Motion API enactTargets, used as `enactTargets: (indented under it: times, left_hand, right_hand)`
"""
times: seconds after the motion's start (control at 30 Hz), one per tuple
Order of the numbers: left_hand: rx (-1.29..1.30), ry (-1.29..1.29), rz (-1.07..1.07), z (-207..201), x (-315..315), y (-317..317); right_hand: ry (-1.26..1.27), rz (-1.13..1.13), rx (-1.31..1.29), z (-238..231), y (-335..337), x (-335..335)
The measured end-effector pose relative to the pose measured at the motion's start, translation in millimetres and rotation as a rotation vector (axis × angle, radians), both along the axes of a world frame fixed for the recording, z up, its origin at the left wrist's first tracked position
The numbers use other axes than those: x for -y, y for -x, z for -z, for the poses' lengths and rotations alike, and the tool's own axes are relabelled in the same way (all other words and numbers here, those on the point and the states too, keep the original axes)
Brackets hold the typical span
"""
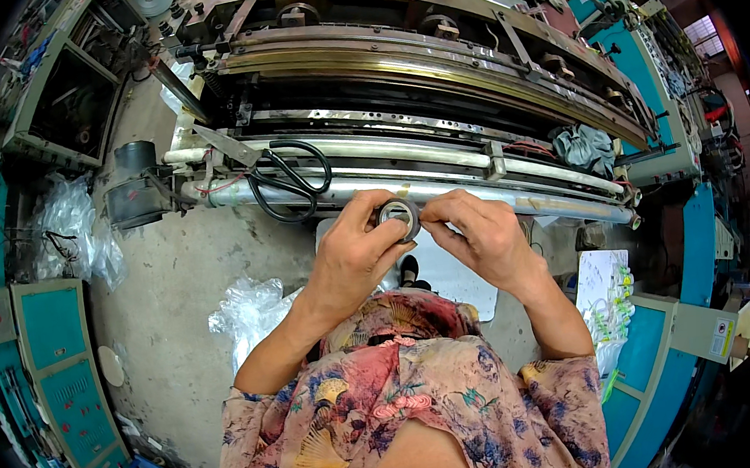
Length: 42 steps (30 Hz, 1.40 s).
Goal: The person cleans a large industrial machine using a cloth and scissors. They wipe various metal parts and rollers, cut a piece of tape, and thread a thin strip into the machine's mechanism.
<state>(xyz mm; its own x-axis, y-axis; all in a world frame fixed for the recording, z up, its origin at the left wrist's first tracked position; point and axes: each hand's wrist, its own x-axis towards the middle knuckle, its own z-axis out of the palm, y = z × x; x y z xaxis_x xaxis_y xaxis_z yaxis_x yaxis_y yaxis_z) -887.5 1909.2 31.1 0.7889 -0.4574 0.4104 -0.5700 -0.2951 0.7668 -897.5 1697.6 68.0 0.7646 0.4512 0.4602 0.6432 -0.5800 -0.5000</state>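
A small roll of black tape (412,215) is held up in front of the machine's front roller. My left hand (354,252) is closed round it, with the thumb over the roll's side and a finger behind. My right hand (482,234) pinches at the roll's right edge, fingers bunched together; whether a loose tape end is between them is too small to tell. Just left of the hands, a pair of black-handled scissors (310,190) lies across the machine's rollers, blades pointing to the upper left.
The long machine (430,57) with its silver roller (352,187) spans the space ahead. Crumpled clear plastic (252,313) lies on the floor to the left. Teal cabinets (55,332) stand at both sides. A grey cloth (585,147) rests on the machine's right end.
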Motion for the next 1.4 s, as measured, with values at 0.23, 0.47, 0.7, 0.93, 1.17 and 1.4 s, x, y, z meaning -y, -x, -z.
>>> enactTargets:
  times: [0.23, 0.47, 0.7, 0.93, 1.17, 1.4]
  left_hand:
    - [0.030, -0.008, 0.031, -1.7, 2.1, 1.6]
    - [-0.090, 0.085, 0.028, -2.1, 1.8, 5.8]
    - [-0.043, 0.102, 0.043, -1.9, 4.8, 1.9]
    - [-0.016, 0.060, 0.081, -5.1, 3.3, 4.2]
    - [-0.017, 0.113, 0.073, -4.2, 8.5, 7.7]
    - [-0.191, 0.181, 0.117, -0.1, 12.8, 7.0]
  right_hand:
    - [0.051, 0.003, -0.066, -4.9, 7.8, 1.3]
    - [-0.093, 0.142, -0.073, -6.2, 6.4, 13.9]
    - [-0.229, 0.063, -0.260, -10.5, 12.3, 5.0]
    - [-0.222, 0.072, -0.307, -17.2, 15.7, 5.7]
    - [-0.147, 0.055, -0.127, -11.7, 22.8, 1.5]
    - [-0.285, 0.138, -0.304, -16.7, 24.7, 14.8]
